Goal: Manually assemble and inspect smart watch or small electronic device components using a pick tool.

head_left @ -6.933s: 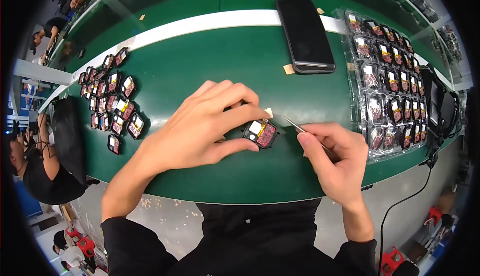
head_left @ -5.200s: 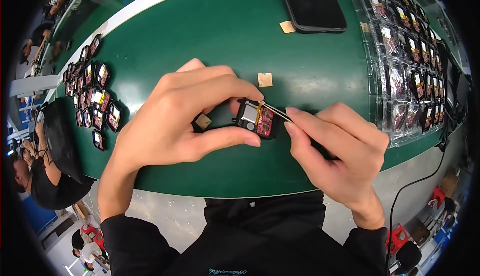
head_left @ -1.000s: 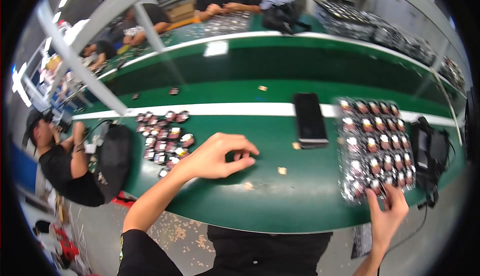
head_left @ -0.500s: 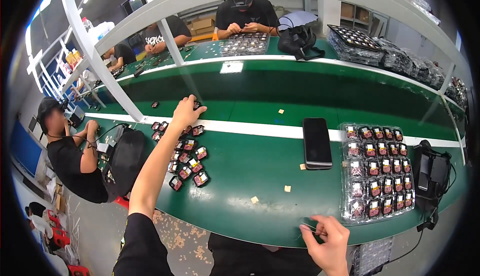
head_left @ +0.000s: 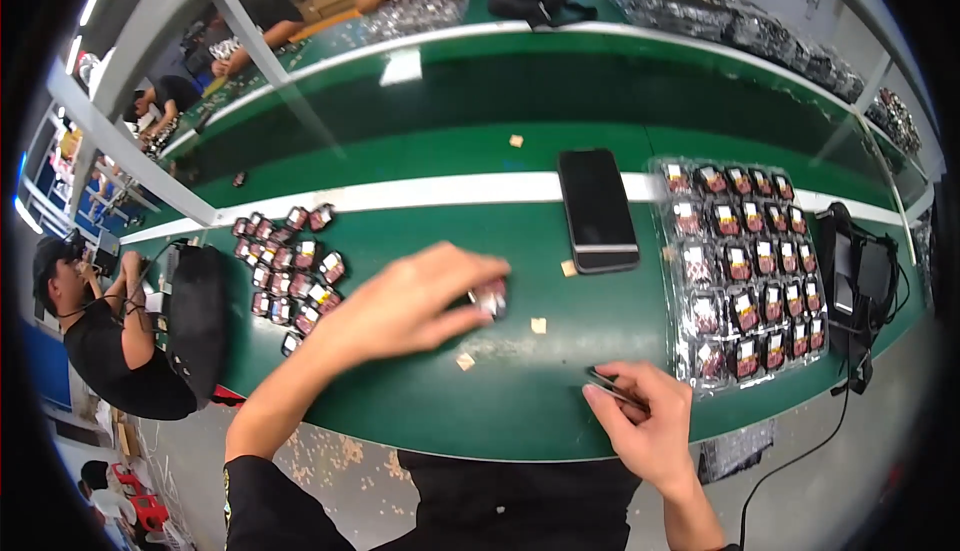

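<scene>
Left hand (head_left: 405,301): thumb and index finger slightly apart, pinching a small dark module (head_left: 489,298) between them; other fingers curled in behind the index, partly hidden. Module sits just above the middle of the green tabletop (head_left: 450,416), blurred; whether it touches the surface cannot be told. Back of the hand faces up, fingertips pointing right, forearm slanting up and rightward from a black sleeve (head_left: 275,511) at lower left. Right hand (head_left: 648,421): thumb and index nearly together around slim tweezers (head_left: 615,388), tips aimed up and left; whether the prongs meet is too small to tell. Remaining fingers folded toward the palm, wrist low, near the tabletop's front edge. Two tan paper squares (head_left: 539,326) lie between the hands. Loose cluster of like modules (head_left: 303,256) left of the left hand; clear tray (head_left: 668,286) bearing rows of them beyond the right hand, black phone (head_left: 598,211) just beside the tray.
</scene>
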A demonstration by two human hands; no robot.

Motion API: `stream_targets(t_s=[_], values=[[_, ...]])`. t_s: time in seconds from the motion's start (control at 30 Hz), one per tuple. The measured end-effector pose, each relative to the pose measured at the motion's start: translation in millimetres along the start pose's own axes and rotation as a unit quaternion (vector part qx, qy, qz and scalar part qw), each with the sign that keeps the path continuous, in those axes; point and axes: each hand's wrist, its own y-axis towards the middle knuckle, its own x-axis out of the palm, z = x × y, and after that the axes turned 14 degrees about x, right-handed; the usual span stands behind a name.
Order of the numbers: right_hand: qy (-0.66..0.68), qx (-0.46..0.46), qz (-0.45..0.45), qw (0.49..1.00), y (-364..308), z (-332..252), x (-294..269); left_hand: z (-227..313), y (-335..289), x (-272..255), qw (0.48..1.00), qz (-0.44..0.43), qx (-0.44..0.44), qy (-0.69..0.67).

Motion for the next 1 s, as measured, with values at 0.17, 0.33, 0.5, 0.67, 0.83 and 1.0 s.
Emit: stream_targets(t_s=[0.17,0.33,0.5,0.67,0.83,1.0], values=[[-0.020,-0.014,-0.035,0.999,5.2,0.7,-0.5,30.5,-5.2,31.4,0.996,-0.024,0.032,-0.081],[-0.024,-0.013,-0.035,0.999,5.7,0.9,1.3,31.7,-5.0,34.4,0.999,0.036,0.010,-0.023],[-0.012,-0.062,-0.080,0.995,13.1,-2.1,4.7,24.7,-8.5,42.4,1.000,0.020,-0.007,-0.009],[-0.023,-0.083,-0.076,0.993,17.8,-3.0,13.0,20.2,-12.9,44.8,0.999,0.021,0.022,-0.008],[-0.004,-0.062,-0.042,0.997,22.9,-5.6,15.4,27.4,-14.4,44.9,0.994,0.016,-0.015,-0.105],[-0.024,-0.103,-0.065,0.992,31.1,-4.3,13.6,26.7,-14.7,49.9,0.995,0.028,-0.007,-0.100]])
